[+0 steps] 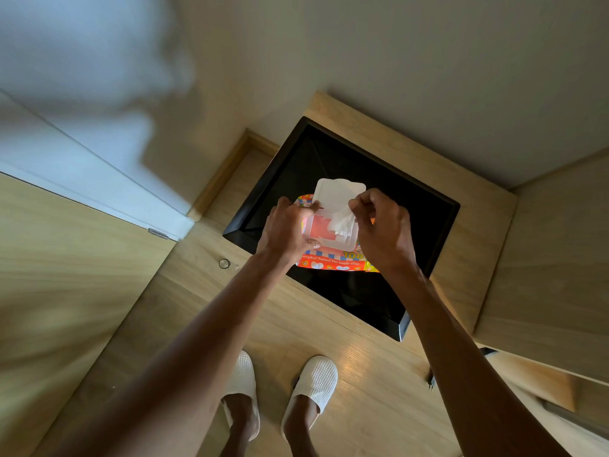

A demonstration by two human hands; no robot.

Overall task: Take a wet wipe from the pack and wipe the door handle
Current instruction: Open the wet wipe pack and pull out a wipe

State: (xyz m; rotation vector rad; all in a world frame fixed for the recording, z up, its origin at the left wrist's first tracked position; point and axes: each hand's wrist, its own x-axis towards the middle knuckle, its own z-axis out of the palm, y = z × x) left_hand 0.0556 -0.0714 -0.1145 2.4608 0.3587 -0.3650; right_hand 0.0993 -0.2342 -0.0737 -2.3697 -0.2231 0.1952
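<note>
An orange, patterned pack of wet wipes (333,263) is held out in front of me, over a black bin. Its white flip lid (337,191) stands open. My left hand (285,227) grips the pack at its left side. My right hand (384,230) pinches a crumpled white wet wipe (342,222) that sticks partly out of the pack's opening. No door handle shows in this view; a wooden door (66,275) fills the left side.
The black square bin (425,206) stands on the wooden floor against a beige wall. A round metal door stop (224,263) is fixed to the floor near the door. My feet in white slippers (316,384) are below. A wooden cabinet (553,258) stands at the right.
</note>
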